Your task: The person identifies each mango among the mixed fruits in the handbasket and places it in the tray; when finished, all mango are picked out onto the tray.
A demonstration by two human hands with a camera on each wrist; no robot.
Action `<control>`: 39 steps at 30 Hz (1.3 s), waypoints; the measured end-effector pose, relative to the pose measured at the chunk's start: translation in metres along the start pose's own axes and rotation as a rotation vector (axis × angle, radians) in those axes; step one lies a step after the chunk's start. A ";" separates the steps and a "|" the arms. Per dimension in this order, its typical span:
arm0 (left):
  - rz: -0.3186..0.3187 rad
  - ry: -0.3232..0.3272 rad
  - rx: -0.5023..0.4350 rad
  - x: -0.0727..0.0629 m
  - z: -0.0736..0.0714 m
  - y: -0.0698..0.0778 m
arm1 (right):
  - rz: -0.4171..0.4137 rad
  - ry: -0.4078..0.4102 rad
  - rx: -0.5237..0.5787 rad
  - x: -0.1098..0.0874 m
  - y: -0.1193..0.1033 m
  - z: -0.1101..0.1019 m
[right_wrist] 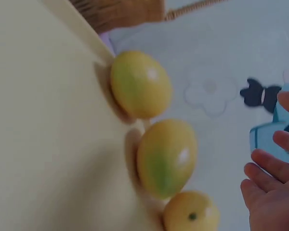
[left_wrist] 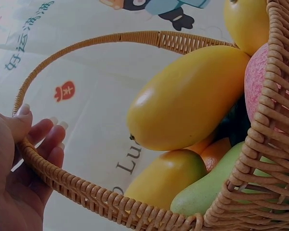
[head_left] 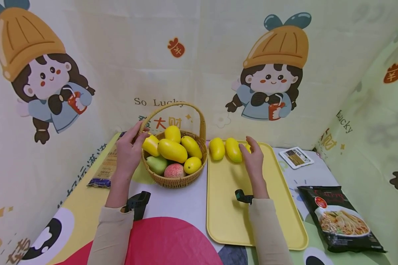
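My left hand (head_left: 130, 149) holds the arched handle (left_wrist: 82, 190) of a wicker basket (head_left: 177, 182) at its left side, the handle passing between thumb and fingers. Heaped in the basket are several yellow mangoes (head_left: 172, 150), a green fruit (head_left: 157, 165) and a pinkish-red peach-like fruit (head_left: 174, 171). Over the upper part of a yellow tray (head_left: 229, 221) hovers my right hand (head_left: 254, 160), fingers spread and holding nothing. Two mangoes (head_left: 217, 149) lie along the tray's far edge. Beside them sits a third yellow fruit (right_wrist: 191, 214), partly hidden by the right hand in the head view.
Right of the tray lie a black noodle packet (head_left: 343, 221) and a small white-framed pack (head_left: 296, 157). A brown and blue packet (head_left: 104, 167) lies behind the left forearm. Printed cloth walls (head_left: 212, 66) enclose the table's back and sides.
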State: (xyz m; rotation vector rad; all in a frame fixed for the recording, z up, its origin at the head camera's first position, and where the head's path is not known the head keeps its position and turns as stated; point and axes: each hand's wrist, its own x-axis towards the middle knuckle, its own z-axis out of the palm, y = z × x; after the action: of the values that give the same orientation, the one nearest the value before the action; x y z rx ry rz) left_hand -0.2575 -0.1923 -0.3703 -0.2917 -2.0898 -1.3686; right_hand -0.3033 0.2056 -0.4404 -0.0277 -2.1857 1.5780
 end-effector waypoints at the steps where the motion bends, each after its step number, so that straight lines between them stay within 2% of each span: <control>1: 0.005 0.001 0.002 0.000 0.000 0.000 | -0.017 -0.021 -0.003 -0.001 -0.004 0.003; 5: 0.014 0.000 -0.002 0.000 0.000 0.000 | -0.083 -0.091 -0.031 -0.007 -0.022 0.016; 13: 0.002 -0.001 0.004 0.001 -0.001 0.001 | -0.160 -0.221 -0.106 -0.025 -0.054 0.051; 19: 0.013 -0.005 0.010 -0.001 -0.001 -0.001 | -0.177 -0.362 -0.115 -0.049 -0.066 0.078; 23: 0.026 -0.006 0.002 -0.002 -0.001 -0.002 | -0.178 -0.455 -0.199 -0.064 -0.072 0.094; 27: 0.035 0.004 0.008 -0.002 -0.001 0.000 | -0.248 -0.525 -0.349 -0.075 -0.076 0.108; 31: 0.016 0.010 0.023 -0.002 -0.001 0.000 | -0.310 -0.528 -0.523 -0.080 -0.077 0.117; 34: -0.005 0.003 0.029 -0.003 -0.001 0.000 | -0.305 -0.504 -0.621 -0.082 -0.079 0.120; 39: -0.012 -0.013 0.027 -0.003 0.000 0.002 | -0.267 -0.483 -0.722 -0.082 -0.083 0.118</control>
State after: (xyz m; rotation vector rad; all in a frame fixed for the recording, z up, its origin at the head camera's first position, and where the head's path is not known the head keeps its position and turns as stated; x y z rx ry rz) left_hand -0.2546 -0.1913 -0.3705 -0.2773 -2.1224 -1.3475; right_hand -0.2517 0.0487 -0.4220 0.4452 -2.8716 0.6291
